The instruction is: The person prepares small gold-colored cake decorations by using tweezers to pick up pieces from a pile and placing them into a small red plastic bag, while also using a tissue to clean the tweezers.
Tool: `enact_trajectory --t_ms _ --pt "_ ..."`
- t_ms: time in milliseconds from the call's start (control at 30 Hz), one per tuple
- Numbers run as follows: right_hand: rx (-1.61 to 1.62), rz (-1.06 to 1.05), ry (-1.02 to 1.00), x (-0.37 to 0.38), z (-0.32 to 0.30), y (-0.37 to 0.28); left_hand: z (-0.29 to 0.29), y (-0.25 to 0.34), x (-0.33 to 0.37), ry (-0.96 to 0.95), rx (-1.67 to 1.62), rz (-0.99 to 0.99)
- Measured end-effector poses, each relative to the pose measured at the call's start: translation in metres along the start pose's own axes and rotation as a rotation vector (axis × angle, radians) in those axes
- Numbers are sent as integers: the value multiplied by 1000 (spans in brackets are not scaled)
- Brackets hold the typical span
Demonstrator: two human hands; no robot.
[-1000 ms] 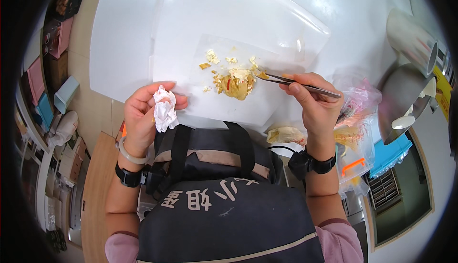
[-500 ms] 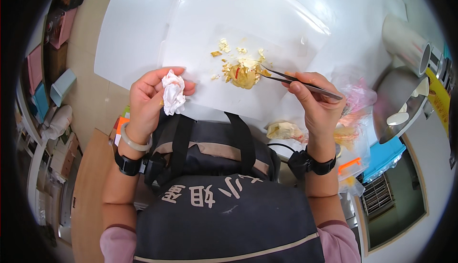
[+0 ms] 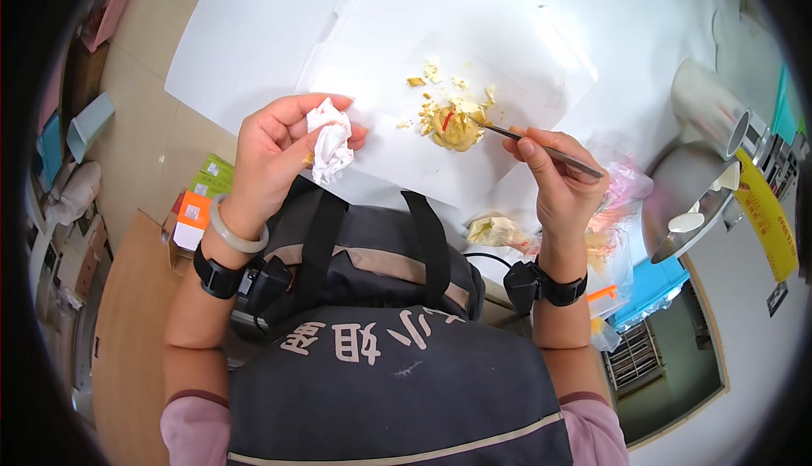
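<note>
A crumpled white tissue (image 3: 331, 141) is pinched in my left hand (image 3: 283, 132), raised over the near left edge of the white sheet (image 3: 381, 77). My right hand (image 3: 558, 166) grips metal tweezers (image 3: 550, 153), whose arms look pressed together. Their tips touch the right side of a yellowish, mashed food lump (image 3: 457, 132) with a thin red strip on it. Pale flakes and crumbs (image 3: 432, 68) lie scattered around the lump. What the tips hold, if anything, is too small to make out.
To the right stand a metal bowl (image 3: 677, 183) with a white spoon (image 3: 685, 222), a pale cylinder (image 3: 706, 111) and pinkish plastic bags (image 3: 622, 187). A dark bag with straps (image 3: 372, 246) sits against me at the near edge. Small boxes (image 3: 193, 216) are at left.
The tweezers' arms have come together at the lump. My view has shifted, so the sheet and food appear farther right; my left hand still holds the tissue.
</note>
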State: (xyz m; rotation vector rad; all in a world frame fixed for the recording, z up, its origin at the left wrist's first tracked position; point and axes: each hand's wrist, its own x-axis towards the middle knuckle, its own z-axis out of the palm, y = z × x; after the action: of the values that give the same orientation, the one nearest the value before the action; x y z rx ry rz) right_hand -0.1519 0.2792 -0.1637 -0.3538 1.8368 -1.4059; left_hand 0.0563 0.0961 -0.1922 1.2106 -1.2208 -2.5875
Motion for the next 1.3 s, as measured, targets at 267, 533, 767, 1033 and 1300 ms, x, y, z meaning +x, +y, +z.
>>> enact_trajectory --t_ms 267,533,767,1033,1300 --pt "-228 -52 -22 1 9 -22 -4 -1 0 -29 -28 7" --pt "-700 -331 -143 0 36 -46 -6 -2 1 -72 -80 22" --pt "-942 -497 -192 -3 54 -54 -7 -2 1 -76 -95 12" --pt "-1036 -408 -208 -4 64 -64 -10 -4 2 -84 -79 5" --pt "-1062 -431 -222 -4 66 -61 -7 -7 2 -44 -165 41"
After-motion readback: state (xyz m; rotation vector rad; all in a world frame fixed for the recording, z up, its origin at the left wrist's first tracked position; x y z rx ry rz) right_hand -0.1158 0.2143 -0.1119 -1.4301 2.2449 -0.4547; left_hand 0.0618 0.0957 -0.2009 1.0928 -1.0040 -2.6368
